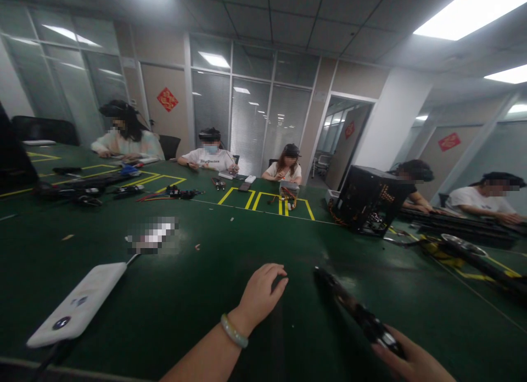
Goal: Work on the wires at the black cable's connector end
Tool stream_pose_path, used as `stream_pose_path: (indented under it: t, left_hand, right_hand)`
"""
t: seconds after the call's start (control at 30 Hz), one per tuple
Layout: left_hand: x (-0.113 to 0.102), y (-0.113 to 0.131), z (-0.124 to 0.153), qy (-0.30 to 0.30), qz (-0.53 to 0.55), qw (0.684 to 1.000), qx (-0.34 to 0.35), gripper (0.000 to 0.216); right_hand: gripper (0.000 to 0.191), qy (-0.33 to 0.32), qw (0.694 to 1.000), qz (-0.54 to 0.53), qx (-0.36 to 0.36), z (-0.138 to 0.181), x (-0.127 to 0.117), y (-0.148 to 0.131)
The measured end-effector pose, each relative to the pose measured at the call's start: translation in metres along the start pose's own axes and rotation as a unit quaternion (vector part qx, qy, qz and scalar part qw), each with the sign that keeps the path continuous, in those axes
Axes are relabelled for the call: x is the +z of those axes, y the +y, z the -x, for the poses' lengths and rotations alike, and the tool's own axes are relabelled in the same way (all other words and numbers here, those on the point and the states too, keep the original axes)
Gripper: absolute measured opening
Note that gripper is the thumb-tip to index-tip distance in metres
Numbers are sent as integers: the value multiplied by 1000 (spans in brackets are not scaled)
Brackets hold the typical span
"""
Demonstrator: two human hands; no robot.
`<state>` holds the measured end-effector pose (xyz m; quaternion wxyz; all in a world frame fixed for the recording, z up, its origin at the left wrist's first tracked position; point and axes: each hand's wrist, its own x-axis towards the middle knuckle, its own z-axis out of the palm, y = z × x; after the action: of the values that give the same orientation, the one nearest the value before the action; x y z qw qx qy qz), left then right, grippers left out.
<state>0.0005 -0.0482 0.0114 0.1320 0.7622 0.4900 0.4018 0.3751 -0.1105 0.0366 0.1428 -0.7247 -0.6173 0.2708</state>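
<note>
My left hand (pixel 263 291), a pale green bangle at its wrist, rests over the green table (pixel 230 338). Its fingers are loosely bent, the thumb stands apart from them, and nothing is between them. At the lower right, my right hand (pixel 405 354) is closed round one end of a long black tool with a narrow tip (pixel 356 310). That tool slants up and left, and blur hides its exact kind. Left of my hands lies a white power-bank-like box (pixel 82 302), a cable running to a pixelated item (pixel 154 235).
A black computer case (pixel 366 198) stands at the right, with dark parts and cables (pixel 465 250) beyond it. Several people with headgear sit round the table. Black cables (pixel 86 184) lie at the left; a grey power supply (pixel 289 189) sits near yellow tape markings.
</note>
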Motion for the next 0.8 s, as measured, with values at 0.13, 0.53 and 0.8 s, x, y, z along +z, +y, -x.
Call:
stream_pose_path:
  t: [0.13,0.53,0.8]
  left_hand:
    - [-6,10,2,37,-52,997,44,22]
    - [-6,-25,-2,112,-138,984,3,24]
    - [-12,-27,-3,40,-144,989,-20,24]
  right_hand:
    - [52,-114,970,-43,-211,-29,39,-88]
    - [52,-75,890,102,-437,-90,130,-220]
    - [27,-45,942,28,-331,-80,68,-165]
